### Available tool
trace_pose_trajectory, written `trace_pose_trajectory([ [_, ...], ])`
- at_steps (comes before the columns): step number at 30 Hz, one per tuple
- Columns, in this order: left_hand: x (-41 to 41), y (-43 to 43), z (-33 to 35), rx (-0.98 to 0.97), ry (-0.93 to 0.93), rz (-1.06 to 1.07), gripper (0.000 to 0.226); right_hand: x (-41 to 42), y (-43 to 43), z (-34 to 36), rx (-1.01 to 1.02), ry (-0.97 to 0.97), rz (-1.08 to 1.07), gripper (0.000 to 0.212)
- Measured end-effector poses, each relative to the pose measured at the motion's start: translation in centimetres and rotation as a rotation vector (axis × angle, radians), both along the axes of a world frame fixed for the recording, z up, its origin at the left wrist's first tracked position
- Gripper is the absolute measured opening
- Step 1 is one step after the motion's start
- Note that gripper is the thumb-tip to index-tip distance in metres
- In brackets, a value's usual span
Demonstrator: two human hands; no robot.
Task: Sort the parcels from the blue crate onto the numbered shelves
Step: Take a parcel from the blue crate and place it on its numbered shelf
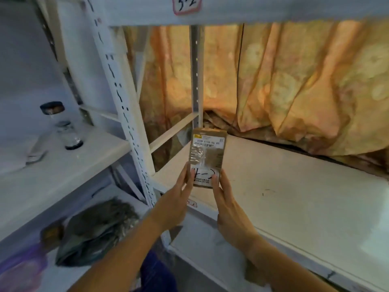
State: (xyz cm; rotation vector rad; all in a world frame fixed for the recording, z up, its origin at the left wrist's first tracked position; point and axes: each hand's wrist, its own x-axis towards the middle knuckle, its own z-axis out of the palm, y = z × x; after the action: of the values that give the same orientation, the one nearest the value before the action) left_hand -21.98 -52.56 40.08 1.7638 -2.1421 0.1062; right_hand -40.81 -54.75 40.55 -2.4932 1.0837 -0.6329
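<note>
left bay: glass jars (70, 133) with dark caps, standing on the neighbouring shelf, well apart from the parcel; no part in this step.
lower left shelf: grey poly mailers (94, 230) in a heap, purple bag (21, 268) at the corner of the view.
front upright (126, 114): perforated white post just left of the left forearm; worth keeping the elbow off it while reaching in.
left hand (179, 199): fingers laid along the parcel's left edge, gripping its near end.
parcel (207, 157): small brown cardboard box, printed label up, with a blurred handwritten mark that looks like 4-2. Held over the front left corner of the shelf board, far end pointing to the back. Resting on the board or just above it: cannot tell.
right hand (229, 205): thumb on the top face beside the handwritten mark, gripping the same near end.
step in hand: probably placing. Best checked first against the small tag (191, 203) on the shelf lip, half hidden by the hands. Upper tag (186, 5) marked 3-2, so this level plausibly the next number down. Set flat, label up, slid clear of the lip before letting go.
shelf board (294, 197): bare white surface running right, ample room there. Rear upright (196, 70) and a slanting brace close behind the parcel.
curtain (294, 81): orange folds draped onto the back edge, liable to snag a deep push.
blue crate: not in view.
</note>
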Motion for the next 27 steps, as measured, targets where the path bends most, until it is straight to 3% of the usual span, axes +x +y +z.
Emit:
trace_pose_trajectory([
  [4, 3.2, -3.4, -2.3, 0.000, -0.031, -0.085, 0.091, 1.5, -3.4, -3.1, -0.001, 0.060, -0.021, 0.123],
  [11, 5.9, -6.8, -4.4, -0.193, -0.356, -0.217, 0.069, 2.3, -6.0, -5.9, 0.029, 0.059, -0.039, 0.105],
  [16, 6.3, -8.1, -5.9, -0.124, -0.150, -0.276, 0.077, 2.4, -5.7, -6.6, 0.007, 0.069, -0.089, 0.088],
  [20, 6.1, -7.8, -7.0, -0.130, -0.002, -0.252, 0.070, 2.6, -5.6, -6.5, 0.006, 0.083, -0.088, 0.081],
  [27, 5.5, -7.7, -8.0, -0.209, 0.077, -0.212, 0.055, 2.7, -5.6, -6.7, -0.019, 0.041, -0.133, 0.070],
])
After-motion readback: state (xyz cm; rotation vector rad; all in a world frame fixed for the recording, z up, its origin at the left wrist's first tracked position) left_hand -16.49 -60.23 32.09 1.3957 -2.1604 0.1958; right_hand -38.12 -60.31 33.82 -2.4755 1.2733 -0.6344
